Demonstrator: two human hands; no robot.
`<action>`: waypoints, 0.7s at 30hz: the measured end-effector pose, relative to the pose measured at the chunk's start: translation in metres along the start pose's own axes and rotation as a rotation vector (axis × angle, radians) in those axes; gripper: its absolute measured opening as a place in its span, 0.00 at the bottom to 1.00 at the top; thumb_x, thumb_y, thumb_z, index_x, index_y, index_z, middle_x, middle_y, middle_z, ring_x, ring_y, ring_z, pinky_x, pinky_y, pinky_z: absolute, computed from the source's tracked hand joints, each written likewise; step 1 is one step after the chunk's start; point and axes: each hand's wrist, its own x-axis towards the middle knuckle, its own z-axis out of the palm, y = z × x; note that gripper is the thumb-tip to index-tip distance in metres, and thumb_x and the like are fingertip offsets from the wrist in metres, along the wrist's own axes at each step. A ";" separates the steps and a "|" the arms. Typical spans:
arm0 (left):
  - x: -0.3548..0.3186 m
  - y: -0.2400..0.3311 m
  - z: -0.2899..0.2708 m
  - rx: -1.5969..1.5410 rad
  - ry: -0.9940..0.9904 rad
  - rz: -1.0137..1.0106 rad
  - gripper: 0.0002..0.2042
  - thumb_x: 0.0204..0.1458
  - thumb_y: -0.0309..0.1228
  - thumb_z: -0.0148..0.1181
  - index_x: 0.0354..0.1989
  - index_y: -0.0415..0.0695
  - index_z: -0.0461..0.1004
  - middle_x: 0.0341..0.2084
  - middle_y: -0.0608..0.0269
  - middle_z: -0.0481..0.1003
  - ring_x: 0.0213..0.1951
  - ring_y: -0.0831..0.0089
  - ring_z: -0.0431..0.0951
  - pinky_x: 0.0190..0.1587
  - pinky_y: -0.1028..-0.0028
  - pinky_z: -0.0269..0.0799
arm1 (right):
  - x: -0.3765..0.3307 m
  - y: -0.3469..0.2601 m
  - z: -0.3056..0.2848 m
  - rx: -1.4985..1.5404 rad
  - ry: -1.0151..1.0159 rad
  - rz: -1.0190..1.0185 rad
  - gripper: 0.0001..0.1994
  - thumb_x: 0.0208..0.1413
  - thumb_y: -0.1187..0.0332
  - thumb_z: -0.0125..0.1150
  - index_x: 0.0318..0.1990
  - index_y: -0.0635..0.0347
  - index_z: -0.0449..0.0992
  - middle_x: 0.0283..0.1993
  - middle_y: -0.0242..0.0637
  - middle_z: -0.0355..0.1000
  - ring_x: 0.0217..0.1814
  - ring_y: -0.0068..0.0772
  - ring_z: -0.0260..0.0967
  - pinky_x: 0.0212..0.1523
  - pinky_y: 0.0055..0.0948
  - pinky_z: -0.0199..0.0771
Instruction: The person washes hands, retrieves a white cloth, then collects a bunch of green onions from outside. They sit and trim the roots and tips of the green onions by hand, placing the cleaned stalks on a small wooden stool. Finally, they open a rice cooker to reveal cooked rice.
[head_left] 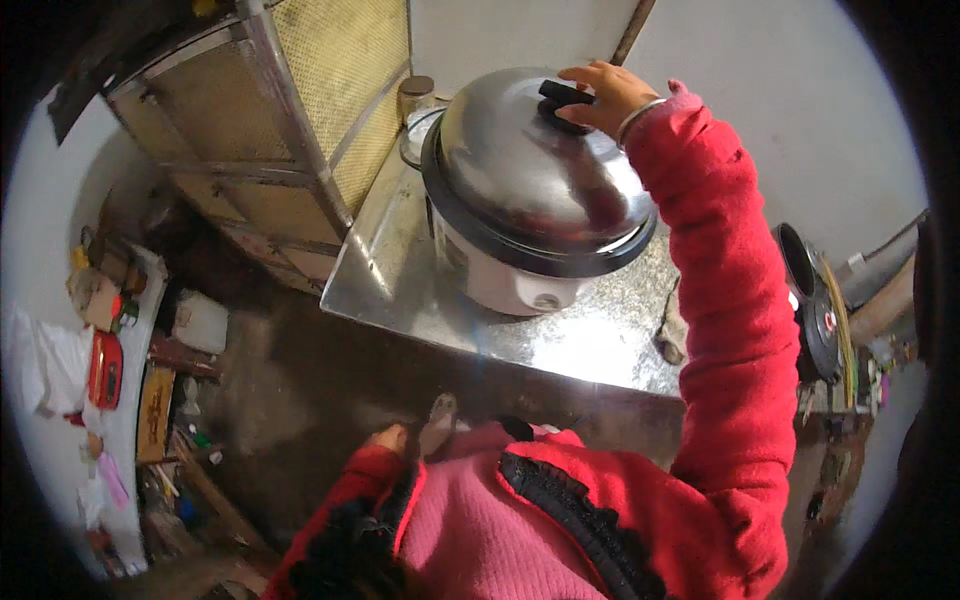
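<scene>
A large white rice cooker (pixel 470 262) with a black rim stands on a shiny metal-topped table (pixel 390 295) in front of me. Its domed silver lid (pixel 500 160) sits over the rim; I cannot tell whether it is raised a little. The fingers of my right hand (pixel 612 98) are closed around the black handle (pixel 566 95) on top of the lid. My left hand (pixel 388 440) hangs low beside my body, short of the table, its fingers mostly hidden. Near it shows a pale shape, perhaps a shoe (pixel 437 420).
A mesh-sided cabinet (pixel 340 80) stands against the table's left side. Behind the cooker is a brown-lidded jar (pixel 416 95). A crumpled cloth (pixel 672 335) lies at the table's right. Dark pans (pixel 815 320) stand farther right. A cluttered shelf (pixel 140 400) lines the left wall.
</scene>
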 end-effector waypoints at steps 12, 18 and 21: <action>0.085 -0.050 -0.002 0.319 -0.383 0.379 0.12 0.40 0.40 0.47 0.30 0.48 0.70 0.32 0.54 0.70 0.36 0.55 0.69 0.38 0.64 0.65 | -0.018 0.060 -0.058 0.327 0.308 0.254 0.16 0.45 0.69 0.54 0.43 0.61 0.66 0.36 0.37 0.68 0.35 0.26 0.66 0.37 0.22 0.66; 0.118 -0.044 -0.008 0.441 -0.406 0.440 0.11 0.39 0.39 0.47 0.29 0.49 0.70 0.30 0.55 0.71 0.34 0.57 0.70 0.37 0.65 0.66 | -0.142 0.143 -0.139 0.803 0.746 0.641 0.17 0.45 0.69 0.53 0.45 0.62 0.64 0.41 0.37 0.66 0.39 0.29 0.65 0.39 0.24 0.66; 0.129 -0.040 -0.012 0.493 -0.417 0.465 0.10 0.39 0.38 0.47 0.28 0.49 0.70 0.29 0.56 0.71 0.34 0.58 0.71 0.36 0.66 0.66 | -0.226 0.176 -0.160 0.834 1.023 0.795 0.17 0.45 0.70 0.54 0.44 0.62 0.64 0.40 0.37 0.66 0.39 0.29 0.65 0.39 0.25 0.66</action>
